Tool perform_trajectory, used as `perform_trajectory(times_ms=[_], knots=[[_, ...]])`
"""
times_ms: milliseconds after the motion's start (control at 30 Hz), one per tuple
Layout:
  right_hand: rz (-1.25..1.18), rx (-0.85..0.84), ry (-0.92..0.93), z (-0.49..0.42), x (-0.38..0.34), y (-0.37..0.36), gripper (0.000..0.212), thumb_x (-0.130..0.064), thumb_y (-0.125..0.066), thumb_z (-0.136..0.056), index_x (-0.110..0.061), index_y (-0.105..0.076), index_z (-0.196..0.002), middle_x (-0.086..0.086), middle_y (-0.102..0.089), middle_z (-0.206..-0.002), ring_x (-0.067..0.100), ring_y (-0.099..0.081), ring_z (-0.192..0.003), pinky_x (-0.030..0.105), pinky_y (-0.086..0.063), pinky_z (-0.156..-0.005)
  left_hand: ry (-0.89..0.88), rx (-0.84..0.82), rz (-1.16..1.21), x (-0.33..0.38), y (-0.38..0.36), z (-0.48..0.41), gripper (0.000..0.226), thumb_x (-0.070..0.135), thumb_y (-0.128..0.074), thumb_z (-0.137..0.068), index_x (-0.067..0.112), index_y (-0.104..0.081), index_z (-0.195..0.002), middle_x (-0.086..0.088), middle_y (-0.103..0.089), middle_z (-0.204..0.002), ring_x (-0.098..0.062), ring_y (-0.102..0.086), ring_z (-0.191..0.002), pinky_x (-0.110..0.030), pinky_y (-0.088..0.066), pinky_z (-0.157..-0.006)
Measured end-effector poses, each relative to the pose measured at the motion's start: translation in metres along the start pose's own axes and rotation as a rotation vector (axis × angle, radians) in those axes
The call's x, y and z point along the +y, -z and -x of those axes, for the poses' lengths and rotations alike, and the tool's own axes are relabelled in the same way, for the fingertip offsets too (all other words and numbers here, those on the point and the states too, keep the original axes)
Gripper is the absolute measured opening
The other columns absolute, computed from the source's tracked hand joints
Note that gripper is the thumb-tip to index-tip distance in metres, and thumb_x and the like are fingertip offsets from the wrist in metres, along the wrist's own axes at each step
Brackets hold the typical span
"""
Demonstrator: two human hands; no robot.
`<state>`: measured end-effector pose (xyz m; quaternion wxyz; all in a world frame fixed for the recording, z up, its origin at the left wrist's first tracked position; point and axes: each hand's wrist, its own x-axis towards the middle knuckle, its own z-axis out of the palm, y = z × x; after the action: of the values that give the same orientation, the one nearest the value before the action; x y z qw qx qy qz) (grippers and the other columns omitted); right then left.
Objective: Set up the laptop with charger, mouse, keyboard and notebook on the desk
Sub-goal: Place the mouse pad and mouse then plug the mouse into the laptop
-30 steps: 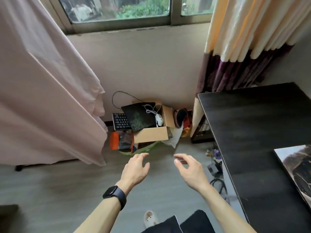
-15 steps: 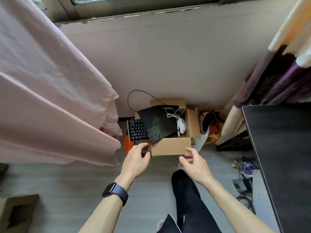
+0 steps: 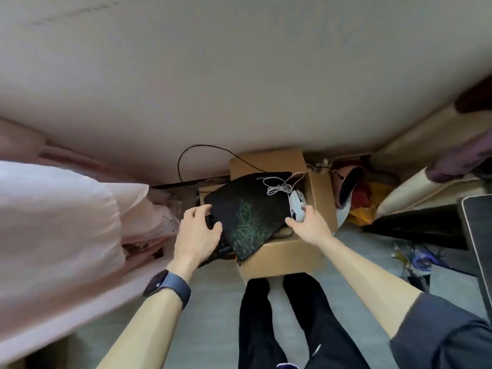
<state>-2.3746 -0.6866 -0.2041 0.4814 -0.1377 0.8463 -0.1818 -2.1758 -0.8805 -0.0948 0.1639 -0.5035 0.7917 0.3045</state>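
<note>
A black mouse pad [image 3: 250, 211] with a green pattern lies tilted across an open cardboard box [image 3: 279, 258] on the floor by the wall. A white mouse [image 3: 296, 205] rests at the pad's right edge, its coiled cable [image 3: 279, 186] lying on the pad. My right hand [image 3: 310, 226] has thumb and fingers curled around the mouse. My left hand [image 3: 197, 231] is spread at the pad's left edge, thumb touching it, and covers most of the dark keyboard [image 3: 223, 247] beside the box. No laptop, charger or notebook shows.
A pink cloth [image 3: 66, 222] hangs close on the left. Coloured clutter [image 3: 356, 193] lies right of the box, against the curtain hem [image 3: 404, 182]. The dark desk's edge [image 3: 476, 235] stands at far right, with cables [image 3: 418, 259] on the floor beside it. My legs stand just before the box.
I have bent down close over the box. Both hands moved forward: the right one onto the mouse, the left one over the keyboard at the pad's edge.
</note>
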Motion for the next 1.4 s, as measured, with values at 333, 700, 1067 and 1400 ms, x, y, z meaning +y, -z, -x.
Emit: perform_trajectory(times_ms=[333,700,1067,1400], knots=[[0.073,0.072,-0.151,-0.159,0.017,-0.042,0.089,-0.048,-0.066,-0.089,-0.01,-0.021,-0.155,0.015,-0.029,-0.159,0.037,-0.029,-0.145,0.042,-0.03,-0.117,0.078,0.019,-0.228,-0.03,-0.051,-0.121,0.081,0.047,-0.058,-0.089,0.019,-0.02,-0.154,-0.016,-0.04,-0.148,-0.038,-0.04,-0.133,-0.048,-0.043,-0.102],[0.469,0.139,-0.013,-0.202,0.024,-0.072,0.048,-0.033,-0.038,-0.101,0.001,-0.046,-0.134,0.021,-0.052,-0.13,0.04,-0.048,-0.119,0.046,-0.034,-0.104,0.009,0.067,-0.075,-0.05,-0.067,-0.14,0.044,0.044,-0.062,-0.088,0.027,-0.051,-0.127,-0.002,-0.068,-0.087,-0.03,-0.064,-0.094,-0.042,-0.053,-0.08],[0.197,0.11,-0.126,-0.192,0.038,-0.076,0.034,-0.034,-0.049,-0.098,-0.011,-0.053,-0.123,0.023,-0.065,-0.118,0.046,-0.051,-0.12,0.049,-0.047,-0.095,-0.009,0.105,0.026,-0.012,-0.064,-0.119,0.033,0.032,-0.065,-0.092,0.021,-0.058,-0.123,0.016,-0.056,-0.075,-0.015,-0.059,-0.079,-0.026,-0.038,-0.07],[-0.012,0.154,0.023,-0.109,0.034,-0.068,0.023,-0.018,-0.032,-0.106,-0.004,-0.049,-0.099,0.025,-0.062,-0.104,0.044,-0.059,-0.099,0.045,-0.042,-0.082,0.009,0.063,0.098,0.02,-0.05,-0.081,0.031,0.031,-0.067,-0.092,0.019,-0.062,-0.12,0.007,-0.057,-0.078,0.0,-0.052,-0.068,-0.008,-0.037,-0.057]])
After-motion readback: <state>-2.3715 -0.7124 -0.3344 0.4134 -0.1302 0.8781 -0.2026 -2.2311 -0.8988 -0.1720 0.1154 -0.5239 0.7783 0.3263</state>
